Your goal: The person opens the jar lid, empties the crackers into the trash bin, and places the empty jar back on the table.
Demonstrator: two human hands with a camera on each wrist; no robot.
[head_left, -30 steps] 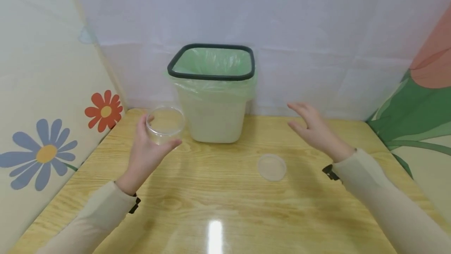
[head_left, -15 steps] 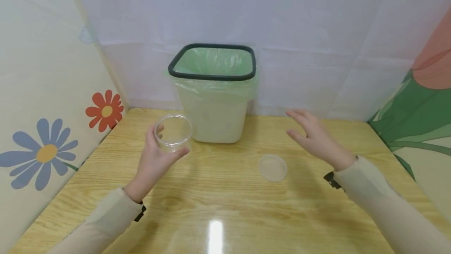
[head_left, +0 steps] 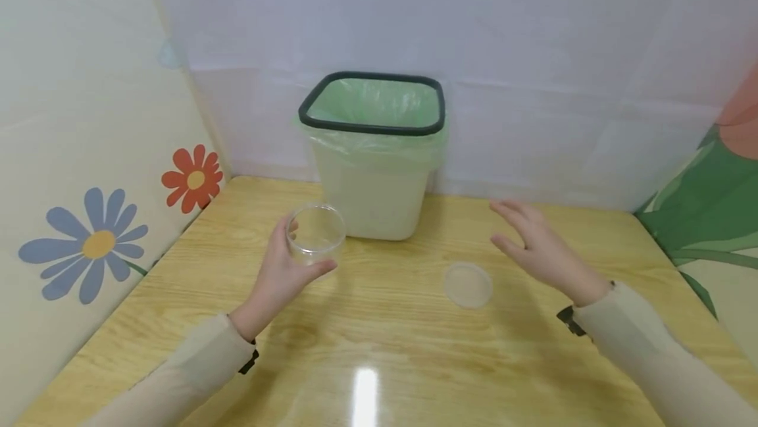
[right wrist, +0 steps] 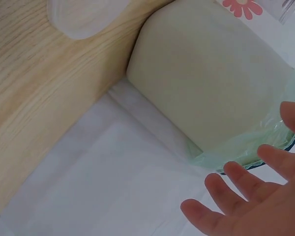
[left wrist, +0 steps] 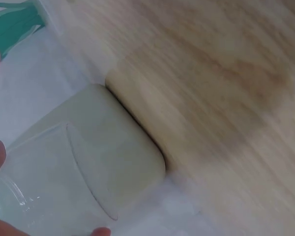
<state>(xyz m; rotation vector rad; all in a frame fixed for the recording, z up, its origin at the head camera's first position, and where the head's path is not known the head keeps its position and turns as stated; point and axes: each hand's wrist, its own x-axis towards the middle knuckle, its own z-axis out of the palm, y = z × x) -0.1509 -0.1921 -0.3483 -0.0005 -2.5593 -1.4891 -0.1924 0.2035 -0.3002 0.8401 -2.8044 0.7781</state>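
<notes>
In the head view my left hand point(head_left: 285, 272) grips a clear, round plastic container point(head_left: 317, 233) with its open top upward, thumb on the near side and fingers round the far side. The left wrist view shows the same clear container point(left wrist: 49, 182), with fingertips at its wall. My right hand point(head_left: 541, 246) is raised over the right part of the table, fingers extended and thumb apart, holding nothing. Below and left of it a round translucent lid point(head_left: 468, 285) lies flat on the wood. The right wrist view has the spread fingers point(right wrist: 236, 189) and part of the lid point(right wrist: 86, 17).
A pale bin point(head_left: 373, 197) with a dark rim point(head_left: 372, 129) and a green liner bag stands at the back of the wooden table point(head_left: 414, 354), against a white cloth backdrop point(head_left: 533, 52). Flower-patterned panels point(head_left: 77, 150) flank the table.
My left hand has moved right and nearer with the container. The right hand has sunk slightly, still extended. The whole head view has shifted a little, while bin and lid stay put.
</notes>
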